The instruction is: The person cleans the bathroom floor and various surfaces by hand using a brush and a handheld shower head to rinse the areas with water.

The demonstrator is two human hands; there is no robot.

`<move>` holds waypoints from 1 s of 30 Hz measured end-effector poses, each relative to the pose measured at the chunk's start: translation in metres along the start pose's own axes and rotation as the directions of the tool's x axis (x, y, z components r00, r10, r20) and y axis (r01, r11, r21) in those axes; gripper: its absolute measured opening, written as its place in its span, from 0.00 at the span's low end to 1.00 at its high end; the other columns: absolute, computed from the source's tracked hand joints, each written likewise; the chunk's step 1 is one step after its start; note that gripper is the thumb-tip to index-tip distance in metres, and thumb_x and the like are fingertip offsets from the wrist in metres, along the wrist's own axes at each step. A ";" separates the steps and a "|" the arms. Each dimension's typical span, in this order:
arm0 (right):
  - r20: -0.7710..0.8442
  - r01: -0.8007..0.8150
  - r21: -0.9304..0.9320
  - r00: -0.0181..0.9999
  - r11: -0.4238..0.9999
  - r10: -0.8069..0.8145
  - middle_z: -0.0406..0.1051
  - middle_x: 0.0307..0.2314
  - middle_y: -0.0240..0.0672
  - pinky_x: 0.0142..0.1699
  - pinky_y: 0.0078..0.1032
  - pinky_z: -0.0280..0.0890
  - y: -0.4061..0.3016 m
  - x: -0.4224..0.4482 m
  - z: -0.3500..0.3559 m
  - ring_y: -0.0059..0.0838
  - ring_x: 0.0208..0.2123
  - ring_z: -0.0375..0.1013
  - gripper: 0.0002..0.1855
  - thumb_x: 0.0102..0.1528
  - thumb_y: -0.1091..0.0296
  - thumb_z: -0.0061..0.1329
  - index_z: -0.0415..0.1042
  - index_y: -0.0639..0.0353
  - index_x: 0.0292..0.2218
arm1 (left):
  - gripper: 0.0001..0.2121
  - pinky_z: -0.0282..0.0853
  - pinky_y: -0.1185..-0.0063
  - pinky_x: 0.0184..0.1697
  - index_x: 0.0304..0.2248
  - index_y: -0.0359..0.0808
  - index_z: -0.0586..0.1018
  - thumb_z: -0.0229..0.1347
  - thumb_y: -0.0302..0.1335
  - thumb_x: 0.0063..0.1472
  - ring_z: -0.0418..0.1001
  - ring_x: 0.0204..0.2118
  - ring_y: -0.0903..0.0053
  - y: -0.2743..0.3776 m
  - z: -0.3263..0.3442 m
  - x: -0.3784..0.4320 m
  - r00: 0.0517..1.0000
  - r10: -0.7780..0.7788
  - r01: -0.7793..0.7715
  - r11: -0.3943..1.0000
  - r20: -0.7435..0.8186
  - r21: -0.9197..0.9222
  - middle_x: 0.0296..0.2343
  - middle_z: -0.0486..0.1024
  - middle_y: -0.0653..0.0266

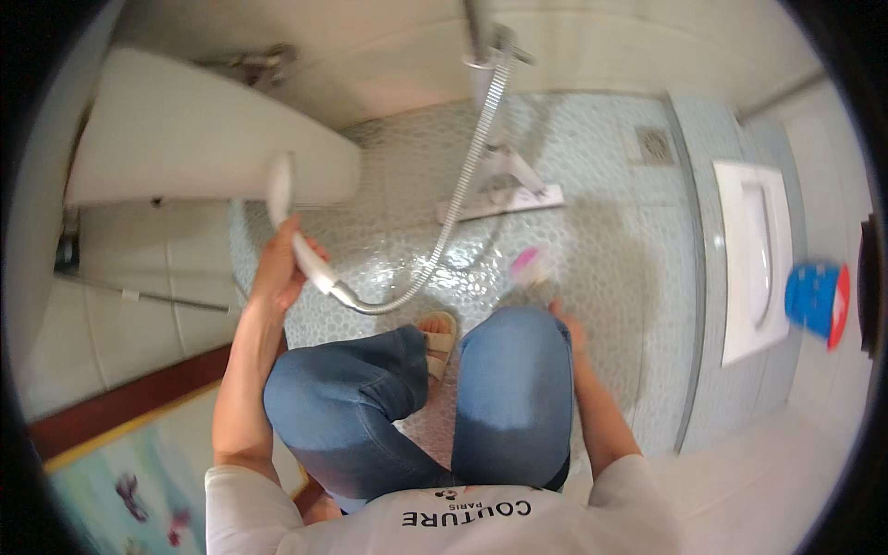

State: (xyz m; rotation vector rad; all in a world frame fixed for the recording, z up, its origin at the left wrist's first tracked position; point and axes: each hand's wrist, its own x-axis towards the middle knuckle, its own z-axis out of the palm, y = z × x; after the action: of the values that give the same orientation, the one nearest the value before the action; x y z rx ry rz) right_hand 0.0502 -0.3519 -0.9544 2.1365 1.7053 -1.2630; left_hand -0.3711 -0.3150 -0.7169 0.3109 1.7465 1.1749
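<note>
My left hand [281,267] is wrapped around the handle of a white shower head [281,191], raised over the floor on the left. From its lower end a ribbed metal hose [444,243] curves across the view to a fitting on the far wall. My right hand [570,326] is low beside my right knee, blurred and partly hidden by it. Just beyond its fingers is a pink and whitish brush [531,263], blurred, close to the wet pebble-patterned floor tiles [603,250]. Whether my right hand grips the brush, I cannot tell.
A light floor squeegee or mop head [513,201] lies ahead, near a pipe. A white basin [222,139] juts out at upper left. Right are a floor drain [654,146], a raised ledge, a white squat toilet [735,277] and a blue and red container [817,302].
</note>
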 end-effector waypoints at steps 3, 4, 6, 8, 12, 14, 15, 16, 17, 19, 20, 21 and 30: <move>-0.006 0.223 -0.378 0.970 0.898 -0.244 0.70 0.27 0.55 0.32 0.41 0.64 0.002 0.024 0.007 0.51 0.30 0.71 0.21 0.59 0.57 0.30 0.54 0.51 0.53 | 0.13 0.72 0.73 0.28 0.31 0.33 0.65 0.49 0.36 0.59 0.71 0.22 0.72 0.006 0.004 -0.023 0.996 -0.085 0.082 0.994 -0.041 -0.069 0.21 0.69 0.61; -0.077 0.178 -0.266 0.976 0.947 -0.205 0.70 0.27 0.55 0.33 0.42 0.64 0.001 0.028 0.006 0.52 0.30 0.71 0.21 0.59 0.58 0.30 0.53 0.50 0.53 | 0.12 0.72 0.72 0.30 0.32 0.33 0.65 0.49 0.35 0.59 0.71 0.23 0.72 0.005 -0.005 -0.031 0.993 -0.094 0.087 0.991 -0.064 -0.104 0.22 0.68 0.61; -0.194 0.093 -0.011 0.977 0.996 -0.093 0.70 0.27 0.53 0.35 0.44 0.64 -0.002 0.031 0.008 0.54 0.30 0.70 0.21 0.59 0.60 0.31 0.51 0.48 0.53 | 0.11 0.72 0.71 0.34 0.32 0.34 0.65 0.48 0.34 0.59 0.71 0.25 0.72 0.003 -0.026 -0.048 0.989 -0.111 0.093 0.981 -0.101 -0.169 0.22 0.68 0.61; -0.017 0.138 -0.218 0.989 0.966 -0.145 0.70 0.27 0.54 0.35 0.45 0.63 -0.004 -0.006 0.037 0.54 0.31 0.70 0.21 0.58 0.61 0.31 0.52 0.50 0.53 | 0.12 0.73 0.71 0.34 0.31 0.32 0.65 0.48 0.34 0.59 0.72 0.26 0.71 -0.002 -0.054 -0.061 0.990 -0.076 0.046 0.970 -0.117 -0.240 0.22 0.69 0.60; 0.013 0.311 -0.214 0.949 0.926 -0.315 0.70 0.27 0.56 0.35 0.46 0.63 -0.049 0.022 0.043 0.55 0.31 0.70 0.23 0.58 0.62 0.33 0.52 0.53 0.54 | 0.12 0.74 0.72 0.34 0.30 0.31 0.65 0.48 0.34 0.60 0.73 0.27 0.70 -0.013 -0.058 -0.067 0.978 -0.003 -0.064 0.947 -0.207 -0.314 0.23 0.70 0.59; 0.103 0.431 -0.190 0.902 0.882 -0.419 0.69 0.29 0.57 0.36 0.45 0.62 -0.102 0.033 0.031 0.55 0.32 0.69 0.23 0.56 0.64 0.33 0.53 0.55 0.53 | 0.12 0.74 0.74 0.33 0.30 0.30 0.65 0.48 0.33 0.59 0.74 0.27 0.71 -0.014 -0.067 -0.083 0.966 0.043 -0.122 0.945 -0.256 -0.302 0.23 0.71 0.59; 0.104 0.537 -0.091 0.843 0.839 -0.528 0.69 0.30 0.58 0.37 0.45 0.62 -0.136 0.032 0.023 0.56 0.33 0.69 0.22 0.56 0.66 0.33 0.55 0.55 0.52 | 0.12 0.74 0.74 0.32 0.30 0.30 0.65 0.48 0.33 0.59 0.74 0.26 0.71 -0.010 -0.067 -0.090 0.948 0.095 -0.178 0.949 -0.303 -0.259 0.23 0.71 0.59; 0.095 0.630 0.010 0.772 0.776 -0.628 0.68 0.32 0.59 0.39 0.46 0.61 -0.176 0.025 0.014 0.56 0.34 0.68 0.21 0.55 0.68 0.33 0.56 0.55 0.51 | 0.13 0.73 0.75 0.31 0.30 0.30 0.65 0.48 0.34 0.59 0.74 0.26 0.71 -0.006 -0.065 -0.097 0.926 0.147 -0.229 0.950 -0.347 -0.211 0.23 0.71 0.59; 0.091 0.598 0.039 0.796 0.800 -0.599 0.68 0.33 0.58 0.41 0.44 0.61 -0.220 0.017 0.008 0.57 0.36 0.67 0.21 0.54 0.71 0.32 0.58 0.58 0.50 | 0.13 0.73 0.75 0.30 0.30 0.29 0.65 0.48 0.34 0.59 0.74 0.26 0.71 -0.003 -0.062 -0.102 0.902 0.199 -0.279 0.946 -0.383 -0.165 0.23 0.71 0.59; -0.059 0.774 0.195 0.622 0.602 -0.781 0.67 0.36 0.57 0.43 0.41 0.61 -0.282 0.037 0.011 0.57 0.38 0.66 0.23 0.52 0.74 0.33 0.58 0.61 0.51 | 0.12 0.71 0.78 0.25 0.32 0.27 0.66 0.48 0.31 0.60 0.74 0.22 0.73 0.009 -0.049 -0.110 0.835 0.349 -0.395 0.918 -0.426 -0.024 0.21 0.72 0.57; -0.118 0.802 0.206 0.588 0.560 -0.800 0.67 0.36 0.57 0.42 0.40 0.62 -0.322 0.026 0.004 0.56 0.38 0.66 0.23 0.52 0.75 0.34 0.57 0.61 0.51 | 0.12 0.70 0.79 0.25 0.32 0.27 0.67 0.48 0.30 0.60 0.73 0.21 0.73 0.010 -0.049 -0.115 0.804 0.411 -0.441 0.897 -0.429 0.032 0.20 0.72 0.57; -0.177 0.830 0.214 0.552 0.516 -0.815 0.67 0.37 0.56 0.42 0.39 0.62 -0.355 0.010 -0.004 0.55 0.39 0.67 0.23 0.52 0.76 0.34 0.57 0.61 0.51 | 0.11 0.70 0.79 0.24 0.32 0.26 0.67 0.48 0.29 0.59 0.73 0.20 0.74 0.011 -0.048 -0.118 0.769 0.473 -0.485 0.870 -0.430 0.089 0.18 0.71 0.57; -0.053 0.681 0.106 0.732 0.725 -0.680 0.68 0.29 0.56 0.34 0.42 0.64 -0.357 0.076 0.085 0.53 0.29 0.69 0.29 0.51 0.77 0.36 0.51 0.56 0.55 | 0.06 0.66 0.82 0.22 0.28 0.28 0.68 0.50 0.24 0.56 0.72 0.19 0.78 0.024 -0.012 -0.113 0.691 0.681 -0.540 0.710 -0.245 0.451 0.16 0.71 0.61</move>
State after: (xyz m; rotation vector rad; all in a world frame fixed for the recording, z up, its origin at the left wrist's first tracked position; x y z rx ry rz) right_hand -0.2983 -0.2169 -0.9233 1.5748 2.6213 -1.5257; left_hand -0.3323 -0.3831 -0.6317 1.0169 2.3133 1.4711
